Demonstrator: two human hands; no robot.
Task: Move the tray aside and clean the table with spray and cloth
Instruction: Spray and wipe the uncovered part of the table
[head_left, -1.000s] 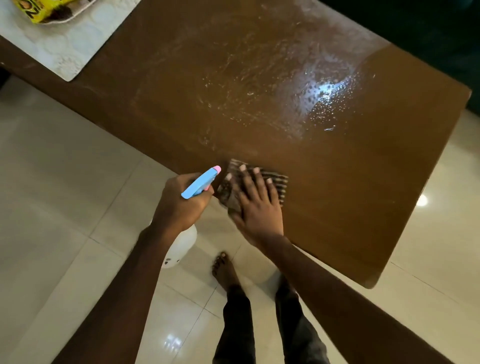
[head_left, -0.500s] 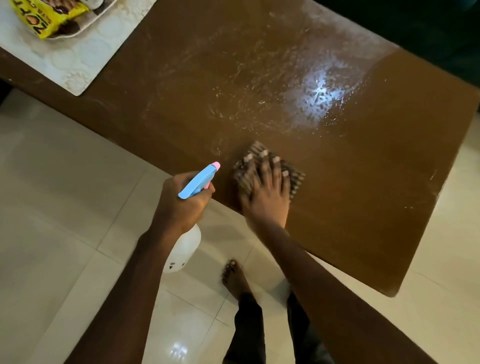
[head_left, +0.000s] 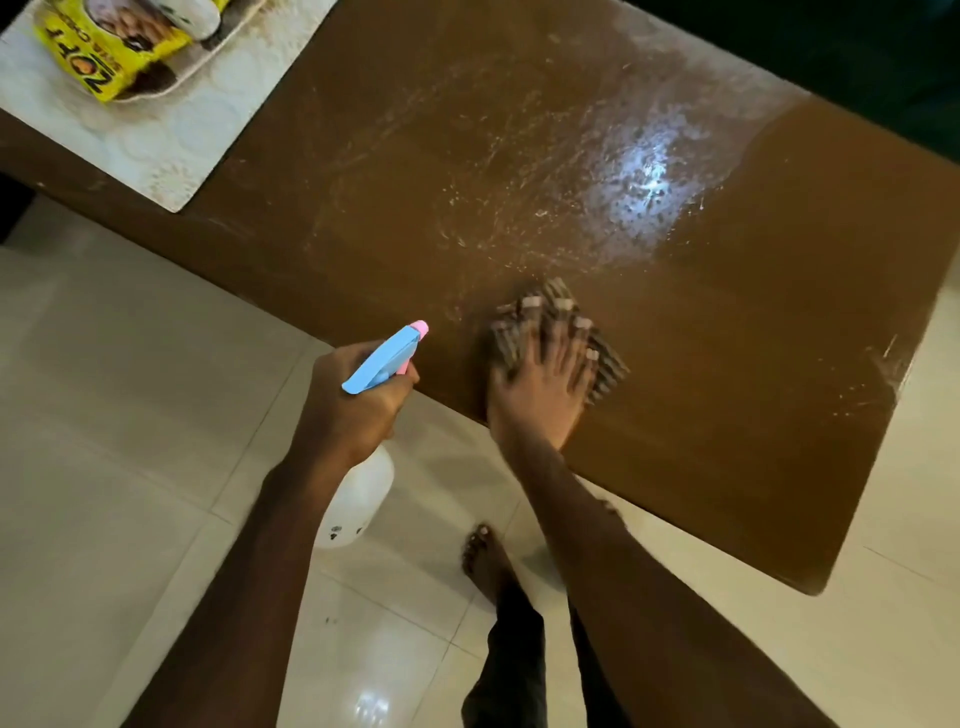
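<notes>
The right hand (head_left: 540, 379) presses flat, fingers spread, on the striped cloth (head_left: 605, 358) near the table's (head_left: 753, 322) front edge. Just beside it, the left hand (head_left: 353, 400) grips the spray bottle (head_left: 384, 358) off the edge. The tray (head_left: 182, 78) sits far left.

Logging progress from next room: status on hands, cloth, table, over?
Left hand grips spray bottle, off the table edge. Right hand flat on cloth at near edge. Wet streaks mid-table. Tray aside, far corner; nothing blocking cloth.
</notes>
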